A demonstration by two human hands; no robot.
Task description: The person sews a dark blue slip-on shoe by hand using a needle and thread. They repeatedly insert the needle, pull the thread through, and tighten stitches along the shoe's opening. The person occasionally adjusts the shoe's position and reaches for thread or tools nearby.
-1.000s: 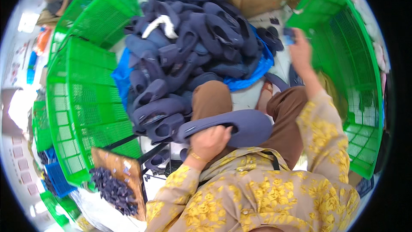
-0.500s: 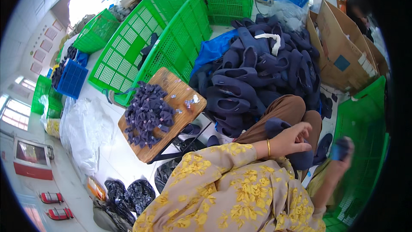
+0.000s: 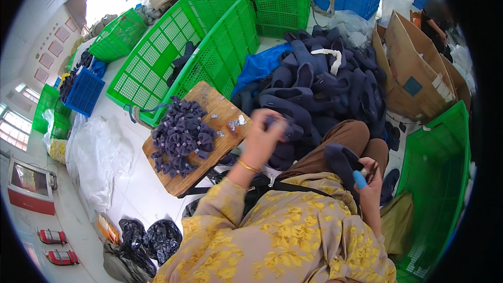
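Observation:
A navy fabric slip-on shoe (image 3: pixel 341 163) rests on my lap, its lower part beside my right hand (image 3: pixel 370 179). That hand wears a blue finger cover; its fingers are closed around a small dark thing I cannot make out, close to the shoe's edge. My left hand (image 3: pixel 266 135), a gold-coloured bangle at the wrist, is raised between the wooden stool top (image 3: pixel 209 100) and the shoe pile (image 3: pixel 309 86). Its fingers are curled and smeared by motion, and something navy shows among them. Gathered navy fabric bows (image 3: pixel 181 133) lie heaped on the stool, beside small shiny bits (image 3: pixel 237 122).
Green mesh crates (image 3: pixel 220 36) stand behind the stool, and another green crate (image 3: pixel 437 152) is close on my right. Cardboard boxes (image 3: pixel 419 68) flank the pile. Black plastic bags (image 3: pixel 162 238) and clear plastic sheeting (image 3: pixel 102 157) lie at the left. A person (image 3: pixel 437 31) is at the far right.
My left hand has left the shoe on my lap and moved left toward the stool. My right hand has come in from the right crate's side to the shoe.

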